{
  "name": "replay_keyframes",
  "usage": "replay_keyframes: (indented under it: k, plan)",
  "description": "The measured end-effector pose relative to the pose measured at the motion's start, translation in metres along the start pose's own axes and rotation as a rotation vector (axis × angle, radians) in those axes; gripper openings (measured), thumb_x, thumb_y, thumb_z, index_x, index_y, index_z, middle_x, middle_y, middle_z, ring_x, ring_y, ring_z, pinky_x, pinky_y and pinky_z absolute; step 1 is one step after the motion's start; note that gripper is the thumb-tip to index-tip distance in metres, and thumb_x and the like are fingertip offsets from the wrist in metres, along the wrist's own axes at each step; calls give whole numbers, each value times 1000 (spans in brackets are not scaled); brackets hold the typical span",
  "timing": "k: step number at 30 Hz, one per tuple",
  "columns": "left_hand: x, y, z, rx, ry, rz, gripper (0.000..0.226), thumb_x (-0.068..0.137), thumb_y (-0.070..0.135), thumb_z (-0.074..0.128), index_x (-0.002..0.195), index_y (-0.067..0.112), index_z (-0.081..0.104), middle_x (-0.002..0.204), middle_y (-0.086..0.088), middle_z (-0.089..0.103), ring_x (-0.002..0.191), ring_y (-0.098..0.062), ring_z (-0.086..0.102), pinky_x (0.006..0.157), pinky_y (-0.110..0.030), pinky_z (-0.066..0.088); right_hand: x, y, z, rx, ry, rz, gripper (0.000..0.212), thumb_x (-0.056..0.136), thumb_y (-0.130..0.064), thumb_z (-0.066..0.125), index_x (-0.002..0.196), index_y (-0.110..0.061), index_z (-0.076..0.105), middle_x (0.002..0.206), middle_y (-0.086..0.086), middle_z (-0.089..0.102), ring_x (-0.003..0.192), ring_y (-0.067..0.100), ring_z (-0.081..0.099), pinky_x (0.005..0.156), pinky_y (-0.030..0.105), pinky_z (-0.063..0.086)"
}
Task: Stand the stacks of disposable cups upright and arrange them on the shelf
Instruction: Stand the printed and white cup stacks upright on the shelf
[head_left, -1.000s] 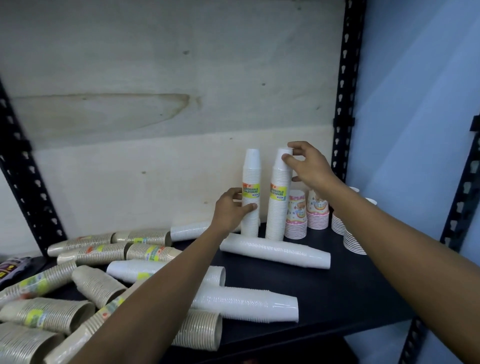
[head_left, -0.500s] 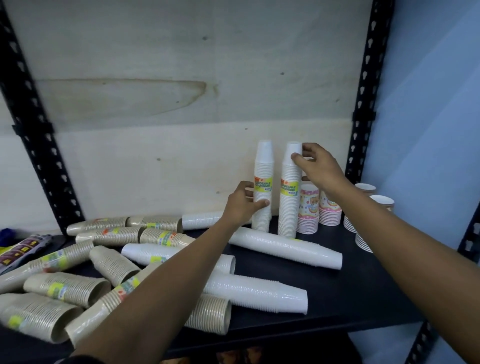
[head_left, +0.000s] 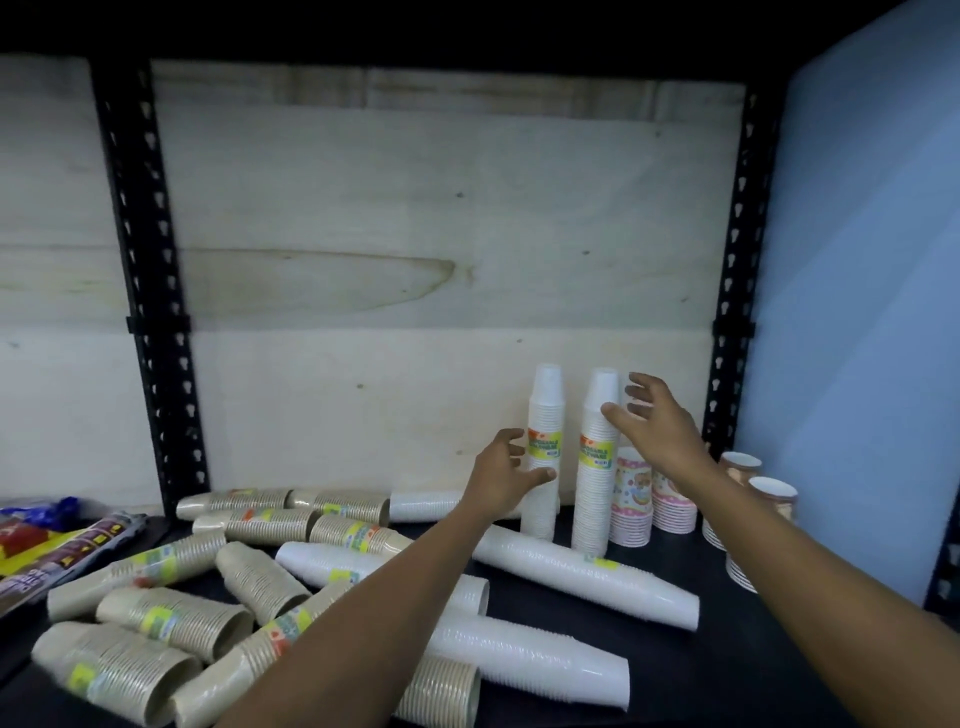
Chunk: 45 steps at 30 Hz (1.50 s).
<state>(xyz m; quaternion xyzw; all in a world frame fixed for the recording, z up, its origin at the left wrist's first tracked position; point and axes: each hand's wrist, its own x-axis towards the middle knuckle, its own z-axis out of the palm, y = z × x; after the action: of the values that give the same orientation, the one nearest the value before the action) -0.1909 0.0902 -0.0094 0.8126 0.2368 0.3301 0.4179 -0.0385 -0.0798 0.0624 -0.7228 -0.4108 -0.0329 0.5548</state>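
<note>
- Head view, well left of the left hand (head_left: 506, 478): wrapped packets (head_left: 62, 545), no part of the cup job.
- Left of and below that hand: beige cup stacks (head_left: 156, 618) tumbled on their sides across the black shelf (head_left: 701, 686), not yet stood up.
- Under the left forearm: white cup stacks (head_left: 587, 577) lying flat too.
- Left hand: fingers loosely spread, thumb at the front of the left upright white stack (head_left: 545, 415), probably steadying; contact uncertain.
- Between the hands: right upright white stack (head_left: 597, 467), rims down for a broad footing, close to the back board.
- Right hand (head_left: 654, 431): spread wide, gripping nothing, just beside that stack's top.
- Behind the right wrist: short patterned cup stacks (head_left: 631, 499), upright.
</note>
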Motion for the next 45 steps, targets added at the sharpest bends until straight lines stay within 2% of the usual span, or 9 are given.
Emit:
replay_keyframes:
  k: [4, 8, 13, 19, 23, 26, 36, 40, 45]
  plan:
    - [-8, 16, -13, 73, 32, 22, 87, 76, 43, 88, 148, 19, 44, 147, -5, 48, 129, -22, 53, 104, -35, 47, -12, -8, -4, -89, 95, -79, 66, 91, -34, 75, 146, -17, 44, 149, 6, 49, 134, 21, 51, 102, 28, 38]
    - [-16, 30, -23, 147, 39, 57, 84, 78, 44, 85, 148, 20, 44, 147, -5, 44, 127, -20, 51, 92, -26, 42, -29, -29, -8, -132, 113, -149, 63, 91, -33, 74, 145, -18, 46, 147, 6, 47, 134, 21, 48, 103, 25, 34]
    - [-29, 27, -37, 331, -7, 82, 78, 83, 45, 81, 147, 18, 46, 146, -8, 42, 123, -20, 54, 90, -23, 39, -61, -32, 0, -203, 16, -214, 64, 89, -33, 76, 144, -20, 47, 146, 4, 44, 137, 20, 44, 107, 26, 33]
    - [-31, -2, -47, 606, -116, 29, 64, 91, 46, 70, 143, 16, 50, 144, -12, 45, 124, -26, 54, 103, -36, 45, -100, 8, 0, -426, -323, -129, 73, 86, -48, 75, 148, -28, 42, 149, 1, 41, 139, 21, 41, 112, 38, 37]
    - [-19, -18, -39, 716, -169, 32, 59, 94, 45, 65, 142, 14, 52, 141, -13, 48, 122, -28, 55, 102, -39, 47, -119, 44, -8, -545, -502, -62, 72, 87, -46, 75, 149, -32, 41, 148, -1, 43, 131, 15, 49, 104, 30, 42]
    - [-5, -28, -30, 713, -219, 37, 59, 94, 45, 65, 141, 13, 53, 138, -13, 51, 122, -27, 55, 100, -36, 45, -126, 59, -17, -606, -513, -104, 59, 89, -42, 73, 143, -34, 51, 144, -5, 50, 128, 14, 52, 101, 28, 42]
    - [41, -59, -30, 916, -326, 11, 62, 81, 44, 78, 136, 21, 61, 135, -5, 64, 120, -26, 59, 101, -36, 48, -127, 96, -35, -697, -654, -45, 76, 81, -51, 74, 146, -49, 37, 128, -4, 53, 119, 18, 51, 103, 43, 45]
    - [47, -61, -32, 999, -346, 37, 67, 78, 43, 80, 139, 25, 59, 135, -2, 60, 121, -24, 56, 101, -42, 50, -127, 102, -35, -663, -636, -49, 75, 81, -51, 74, 146, -50, 36, 134, -3, 56, 121, 19, 53, 104, 43, 45]
    - [49, -62, -32, 1056, -369, 73, 59, 80, 42, 79, 133, 21, 65, 128, -5, 63, 115, -25, 58, 97, -41, 52, -127, 98, -36, -620, -596, -64, 74, 81, -46, 78, 147, -43, 44, 123, -10, 50, 116, 15, 50, 101, 36, 44]
